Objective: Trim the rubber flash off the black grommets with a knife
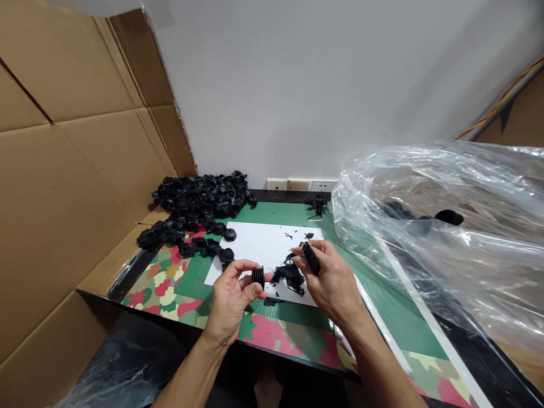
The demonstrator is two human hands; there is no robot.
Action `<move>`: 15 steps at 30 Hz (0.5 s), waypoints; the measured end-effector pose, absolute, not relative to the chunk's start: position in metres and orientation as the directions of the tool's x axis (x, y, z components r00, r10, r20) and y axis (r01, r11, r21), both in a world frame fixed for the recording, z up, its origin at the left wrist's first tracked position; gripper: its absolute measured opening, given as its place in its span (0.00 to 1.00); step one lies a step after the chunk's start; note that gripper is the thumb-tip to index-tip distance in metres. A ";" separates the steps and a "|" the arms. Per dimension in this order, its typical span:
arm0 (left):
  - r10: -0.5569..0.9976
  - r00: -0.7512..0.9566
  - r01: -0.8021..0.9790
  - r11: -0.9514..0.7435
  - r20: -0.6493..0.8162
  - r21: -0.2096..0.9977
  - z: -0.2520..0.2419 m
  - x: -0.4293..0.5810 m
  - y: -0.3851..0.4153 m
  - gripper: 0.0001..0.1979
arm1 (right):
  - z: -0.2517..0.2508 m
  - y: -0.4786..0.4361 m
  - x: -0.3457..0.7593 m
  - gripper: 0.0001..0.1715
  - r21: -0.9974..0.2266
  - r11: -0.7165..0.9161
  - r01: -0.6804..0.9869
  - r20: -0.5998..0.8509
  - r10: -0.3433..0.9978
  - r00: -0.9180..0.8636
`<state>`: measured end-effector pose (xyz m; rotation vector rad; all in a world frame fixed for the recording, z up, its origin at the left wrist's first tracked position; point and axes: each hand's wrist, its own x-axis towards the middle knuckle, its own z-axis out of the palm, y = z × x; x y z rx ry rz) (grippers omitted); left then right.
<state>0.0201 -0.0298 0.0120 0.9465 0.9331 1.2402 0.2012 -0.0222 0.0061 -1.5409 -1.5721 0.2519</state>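
My left hand (235, 292) pinches a black ribbed rubber bellows (258, 275) between thumb and fingers, above the front of a white sheet (250, 243). To the right, my right hand (331, 275) is closed around a dark, stubby black object (311, 259); its exact kind I cannot make out. Between the hands, torn black rubber scraps (291, 276) lie on the sheet, with smaller bits scattered behind them. A few more black ribbed pieces (208, 247) rest at the sheet's left edge.
A large heap of black rubber pieces (204, 195) sits at the back left, beside a tall cardboard box (85, 153). Clear plastic bags (425, 187) cover the right side. Small black trimmings (317, 205) lie near the wall sockets (300, 185). The green mat (276, 212) spans the table.
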 end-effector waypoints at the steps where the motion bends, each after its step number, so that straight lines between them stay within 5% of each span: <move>1: 0.994 0.095 -0.335 0.079 -0.050 0.939 0.012 0.020 -0.029 0.19 | 0.009 -0.024 0.201 0.14 -0.706 0.212 0.676 0.439 0.879 0.184; 9: 0.977 0.168 -0.451 0.195 -0.132 0.871 0.010 0.018 -0.025 0.20 | 0.019 -0.041 0.193 0.24 -0.942 0.106 0.320 0.128 0.991 0.050; 15: 0.960 0.234 -0.523 0.256 -0.152 0.813 0.009 0.017 -0.025 0.18 | 0.018 -0.043 0.192 0.22 -0.971 0.071 0.230 0.085 0.995 0.055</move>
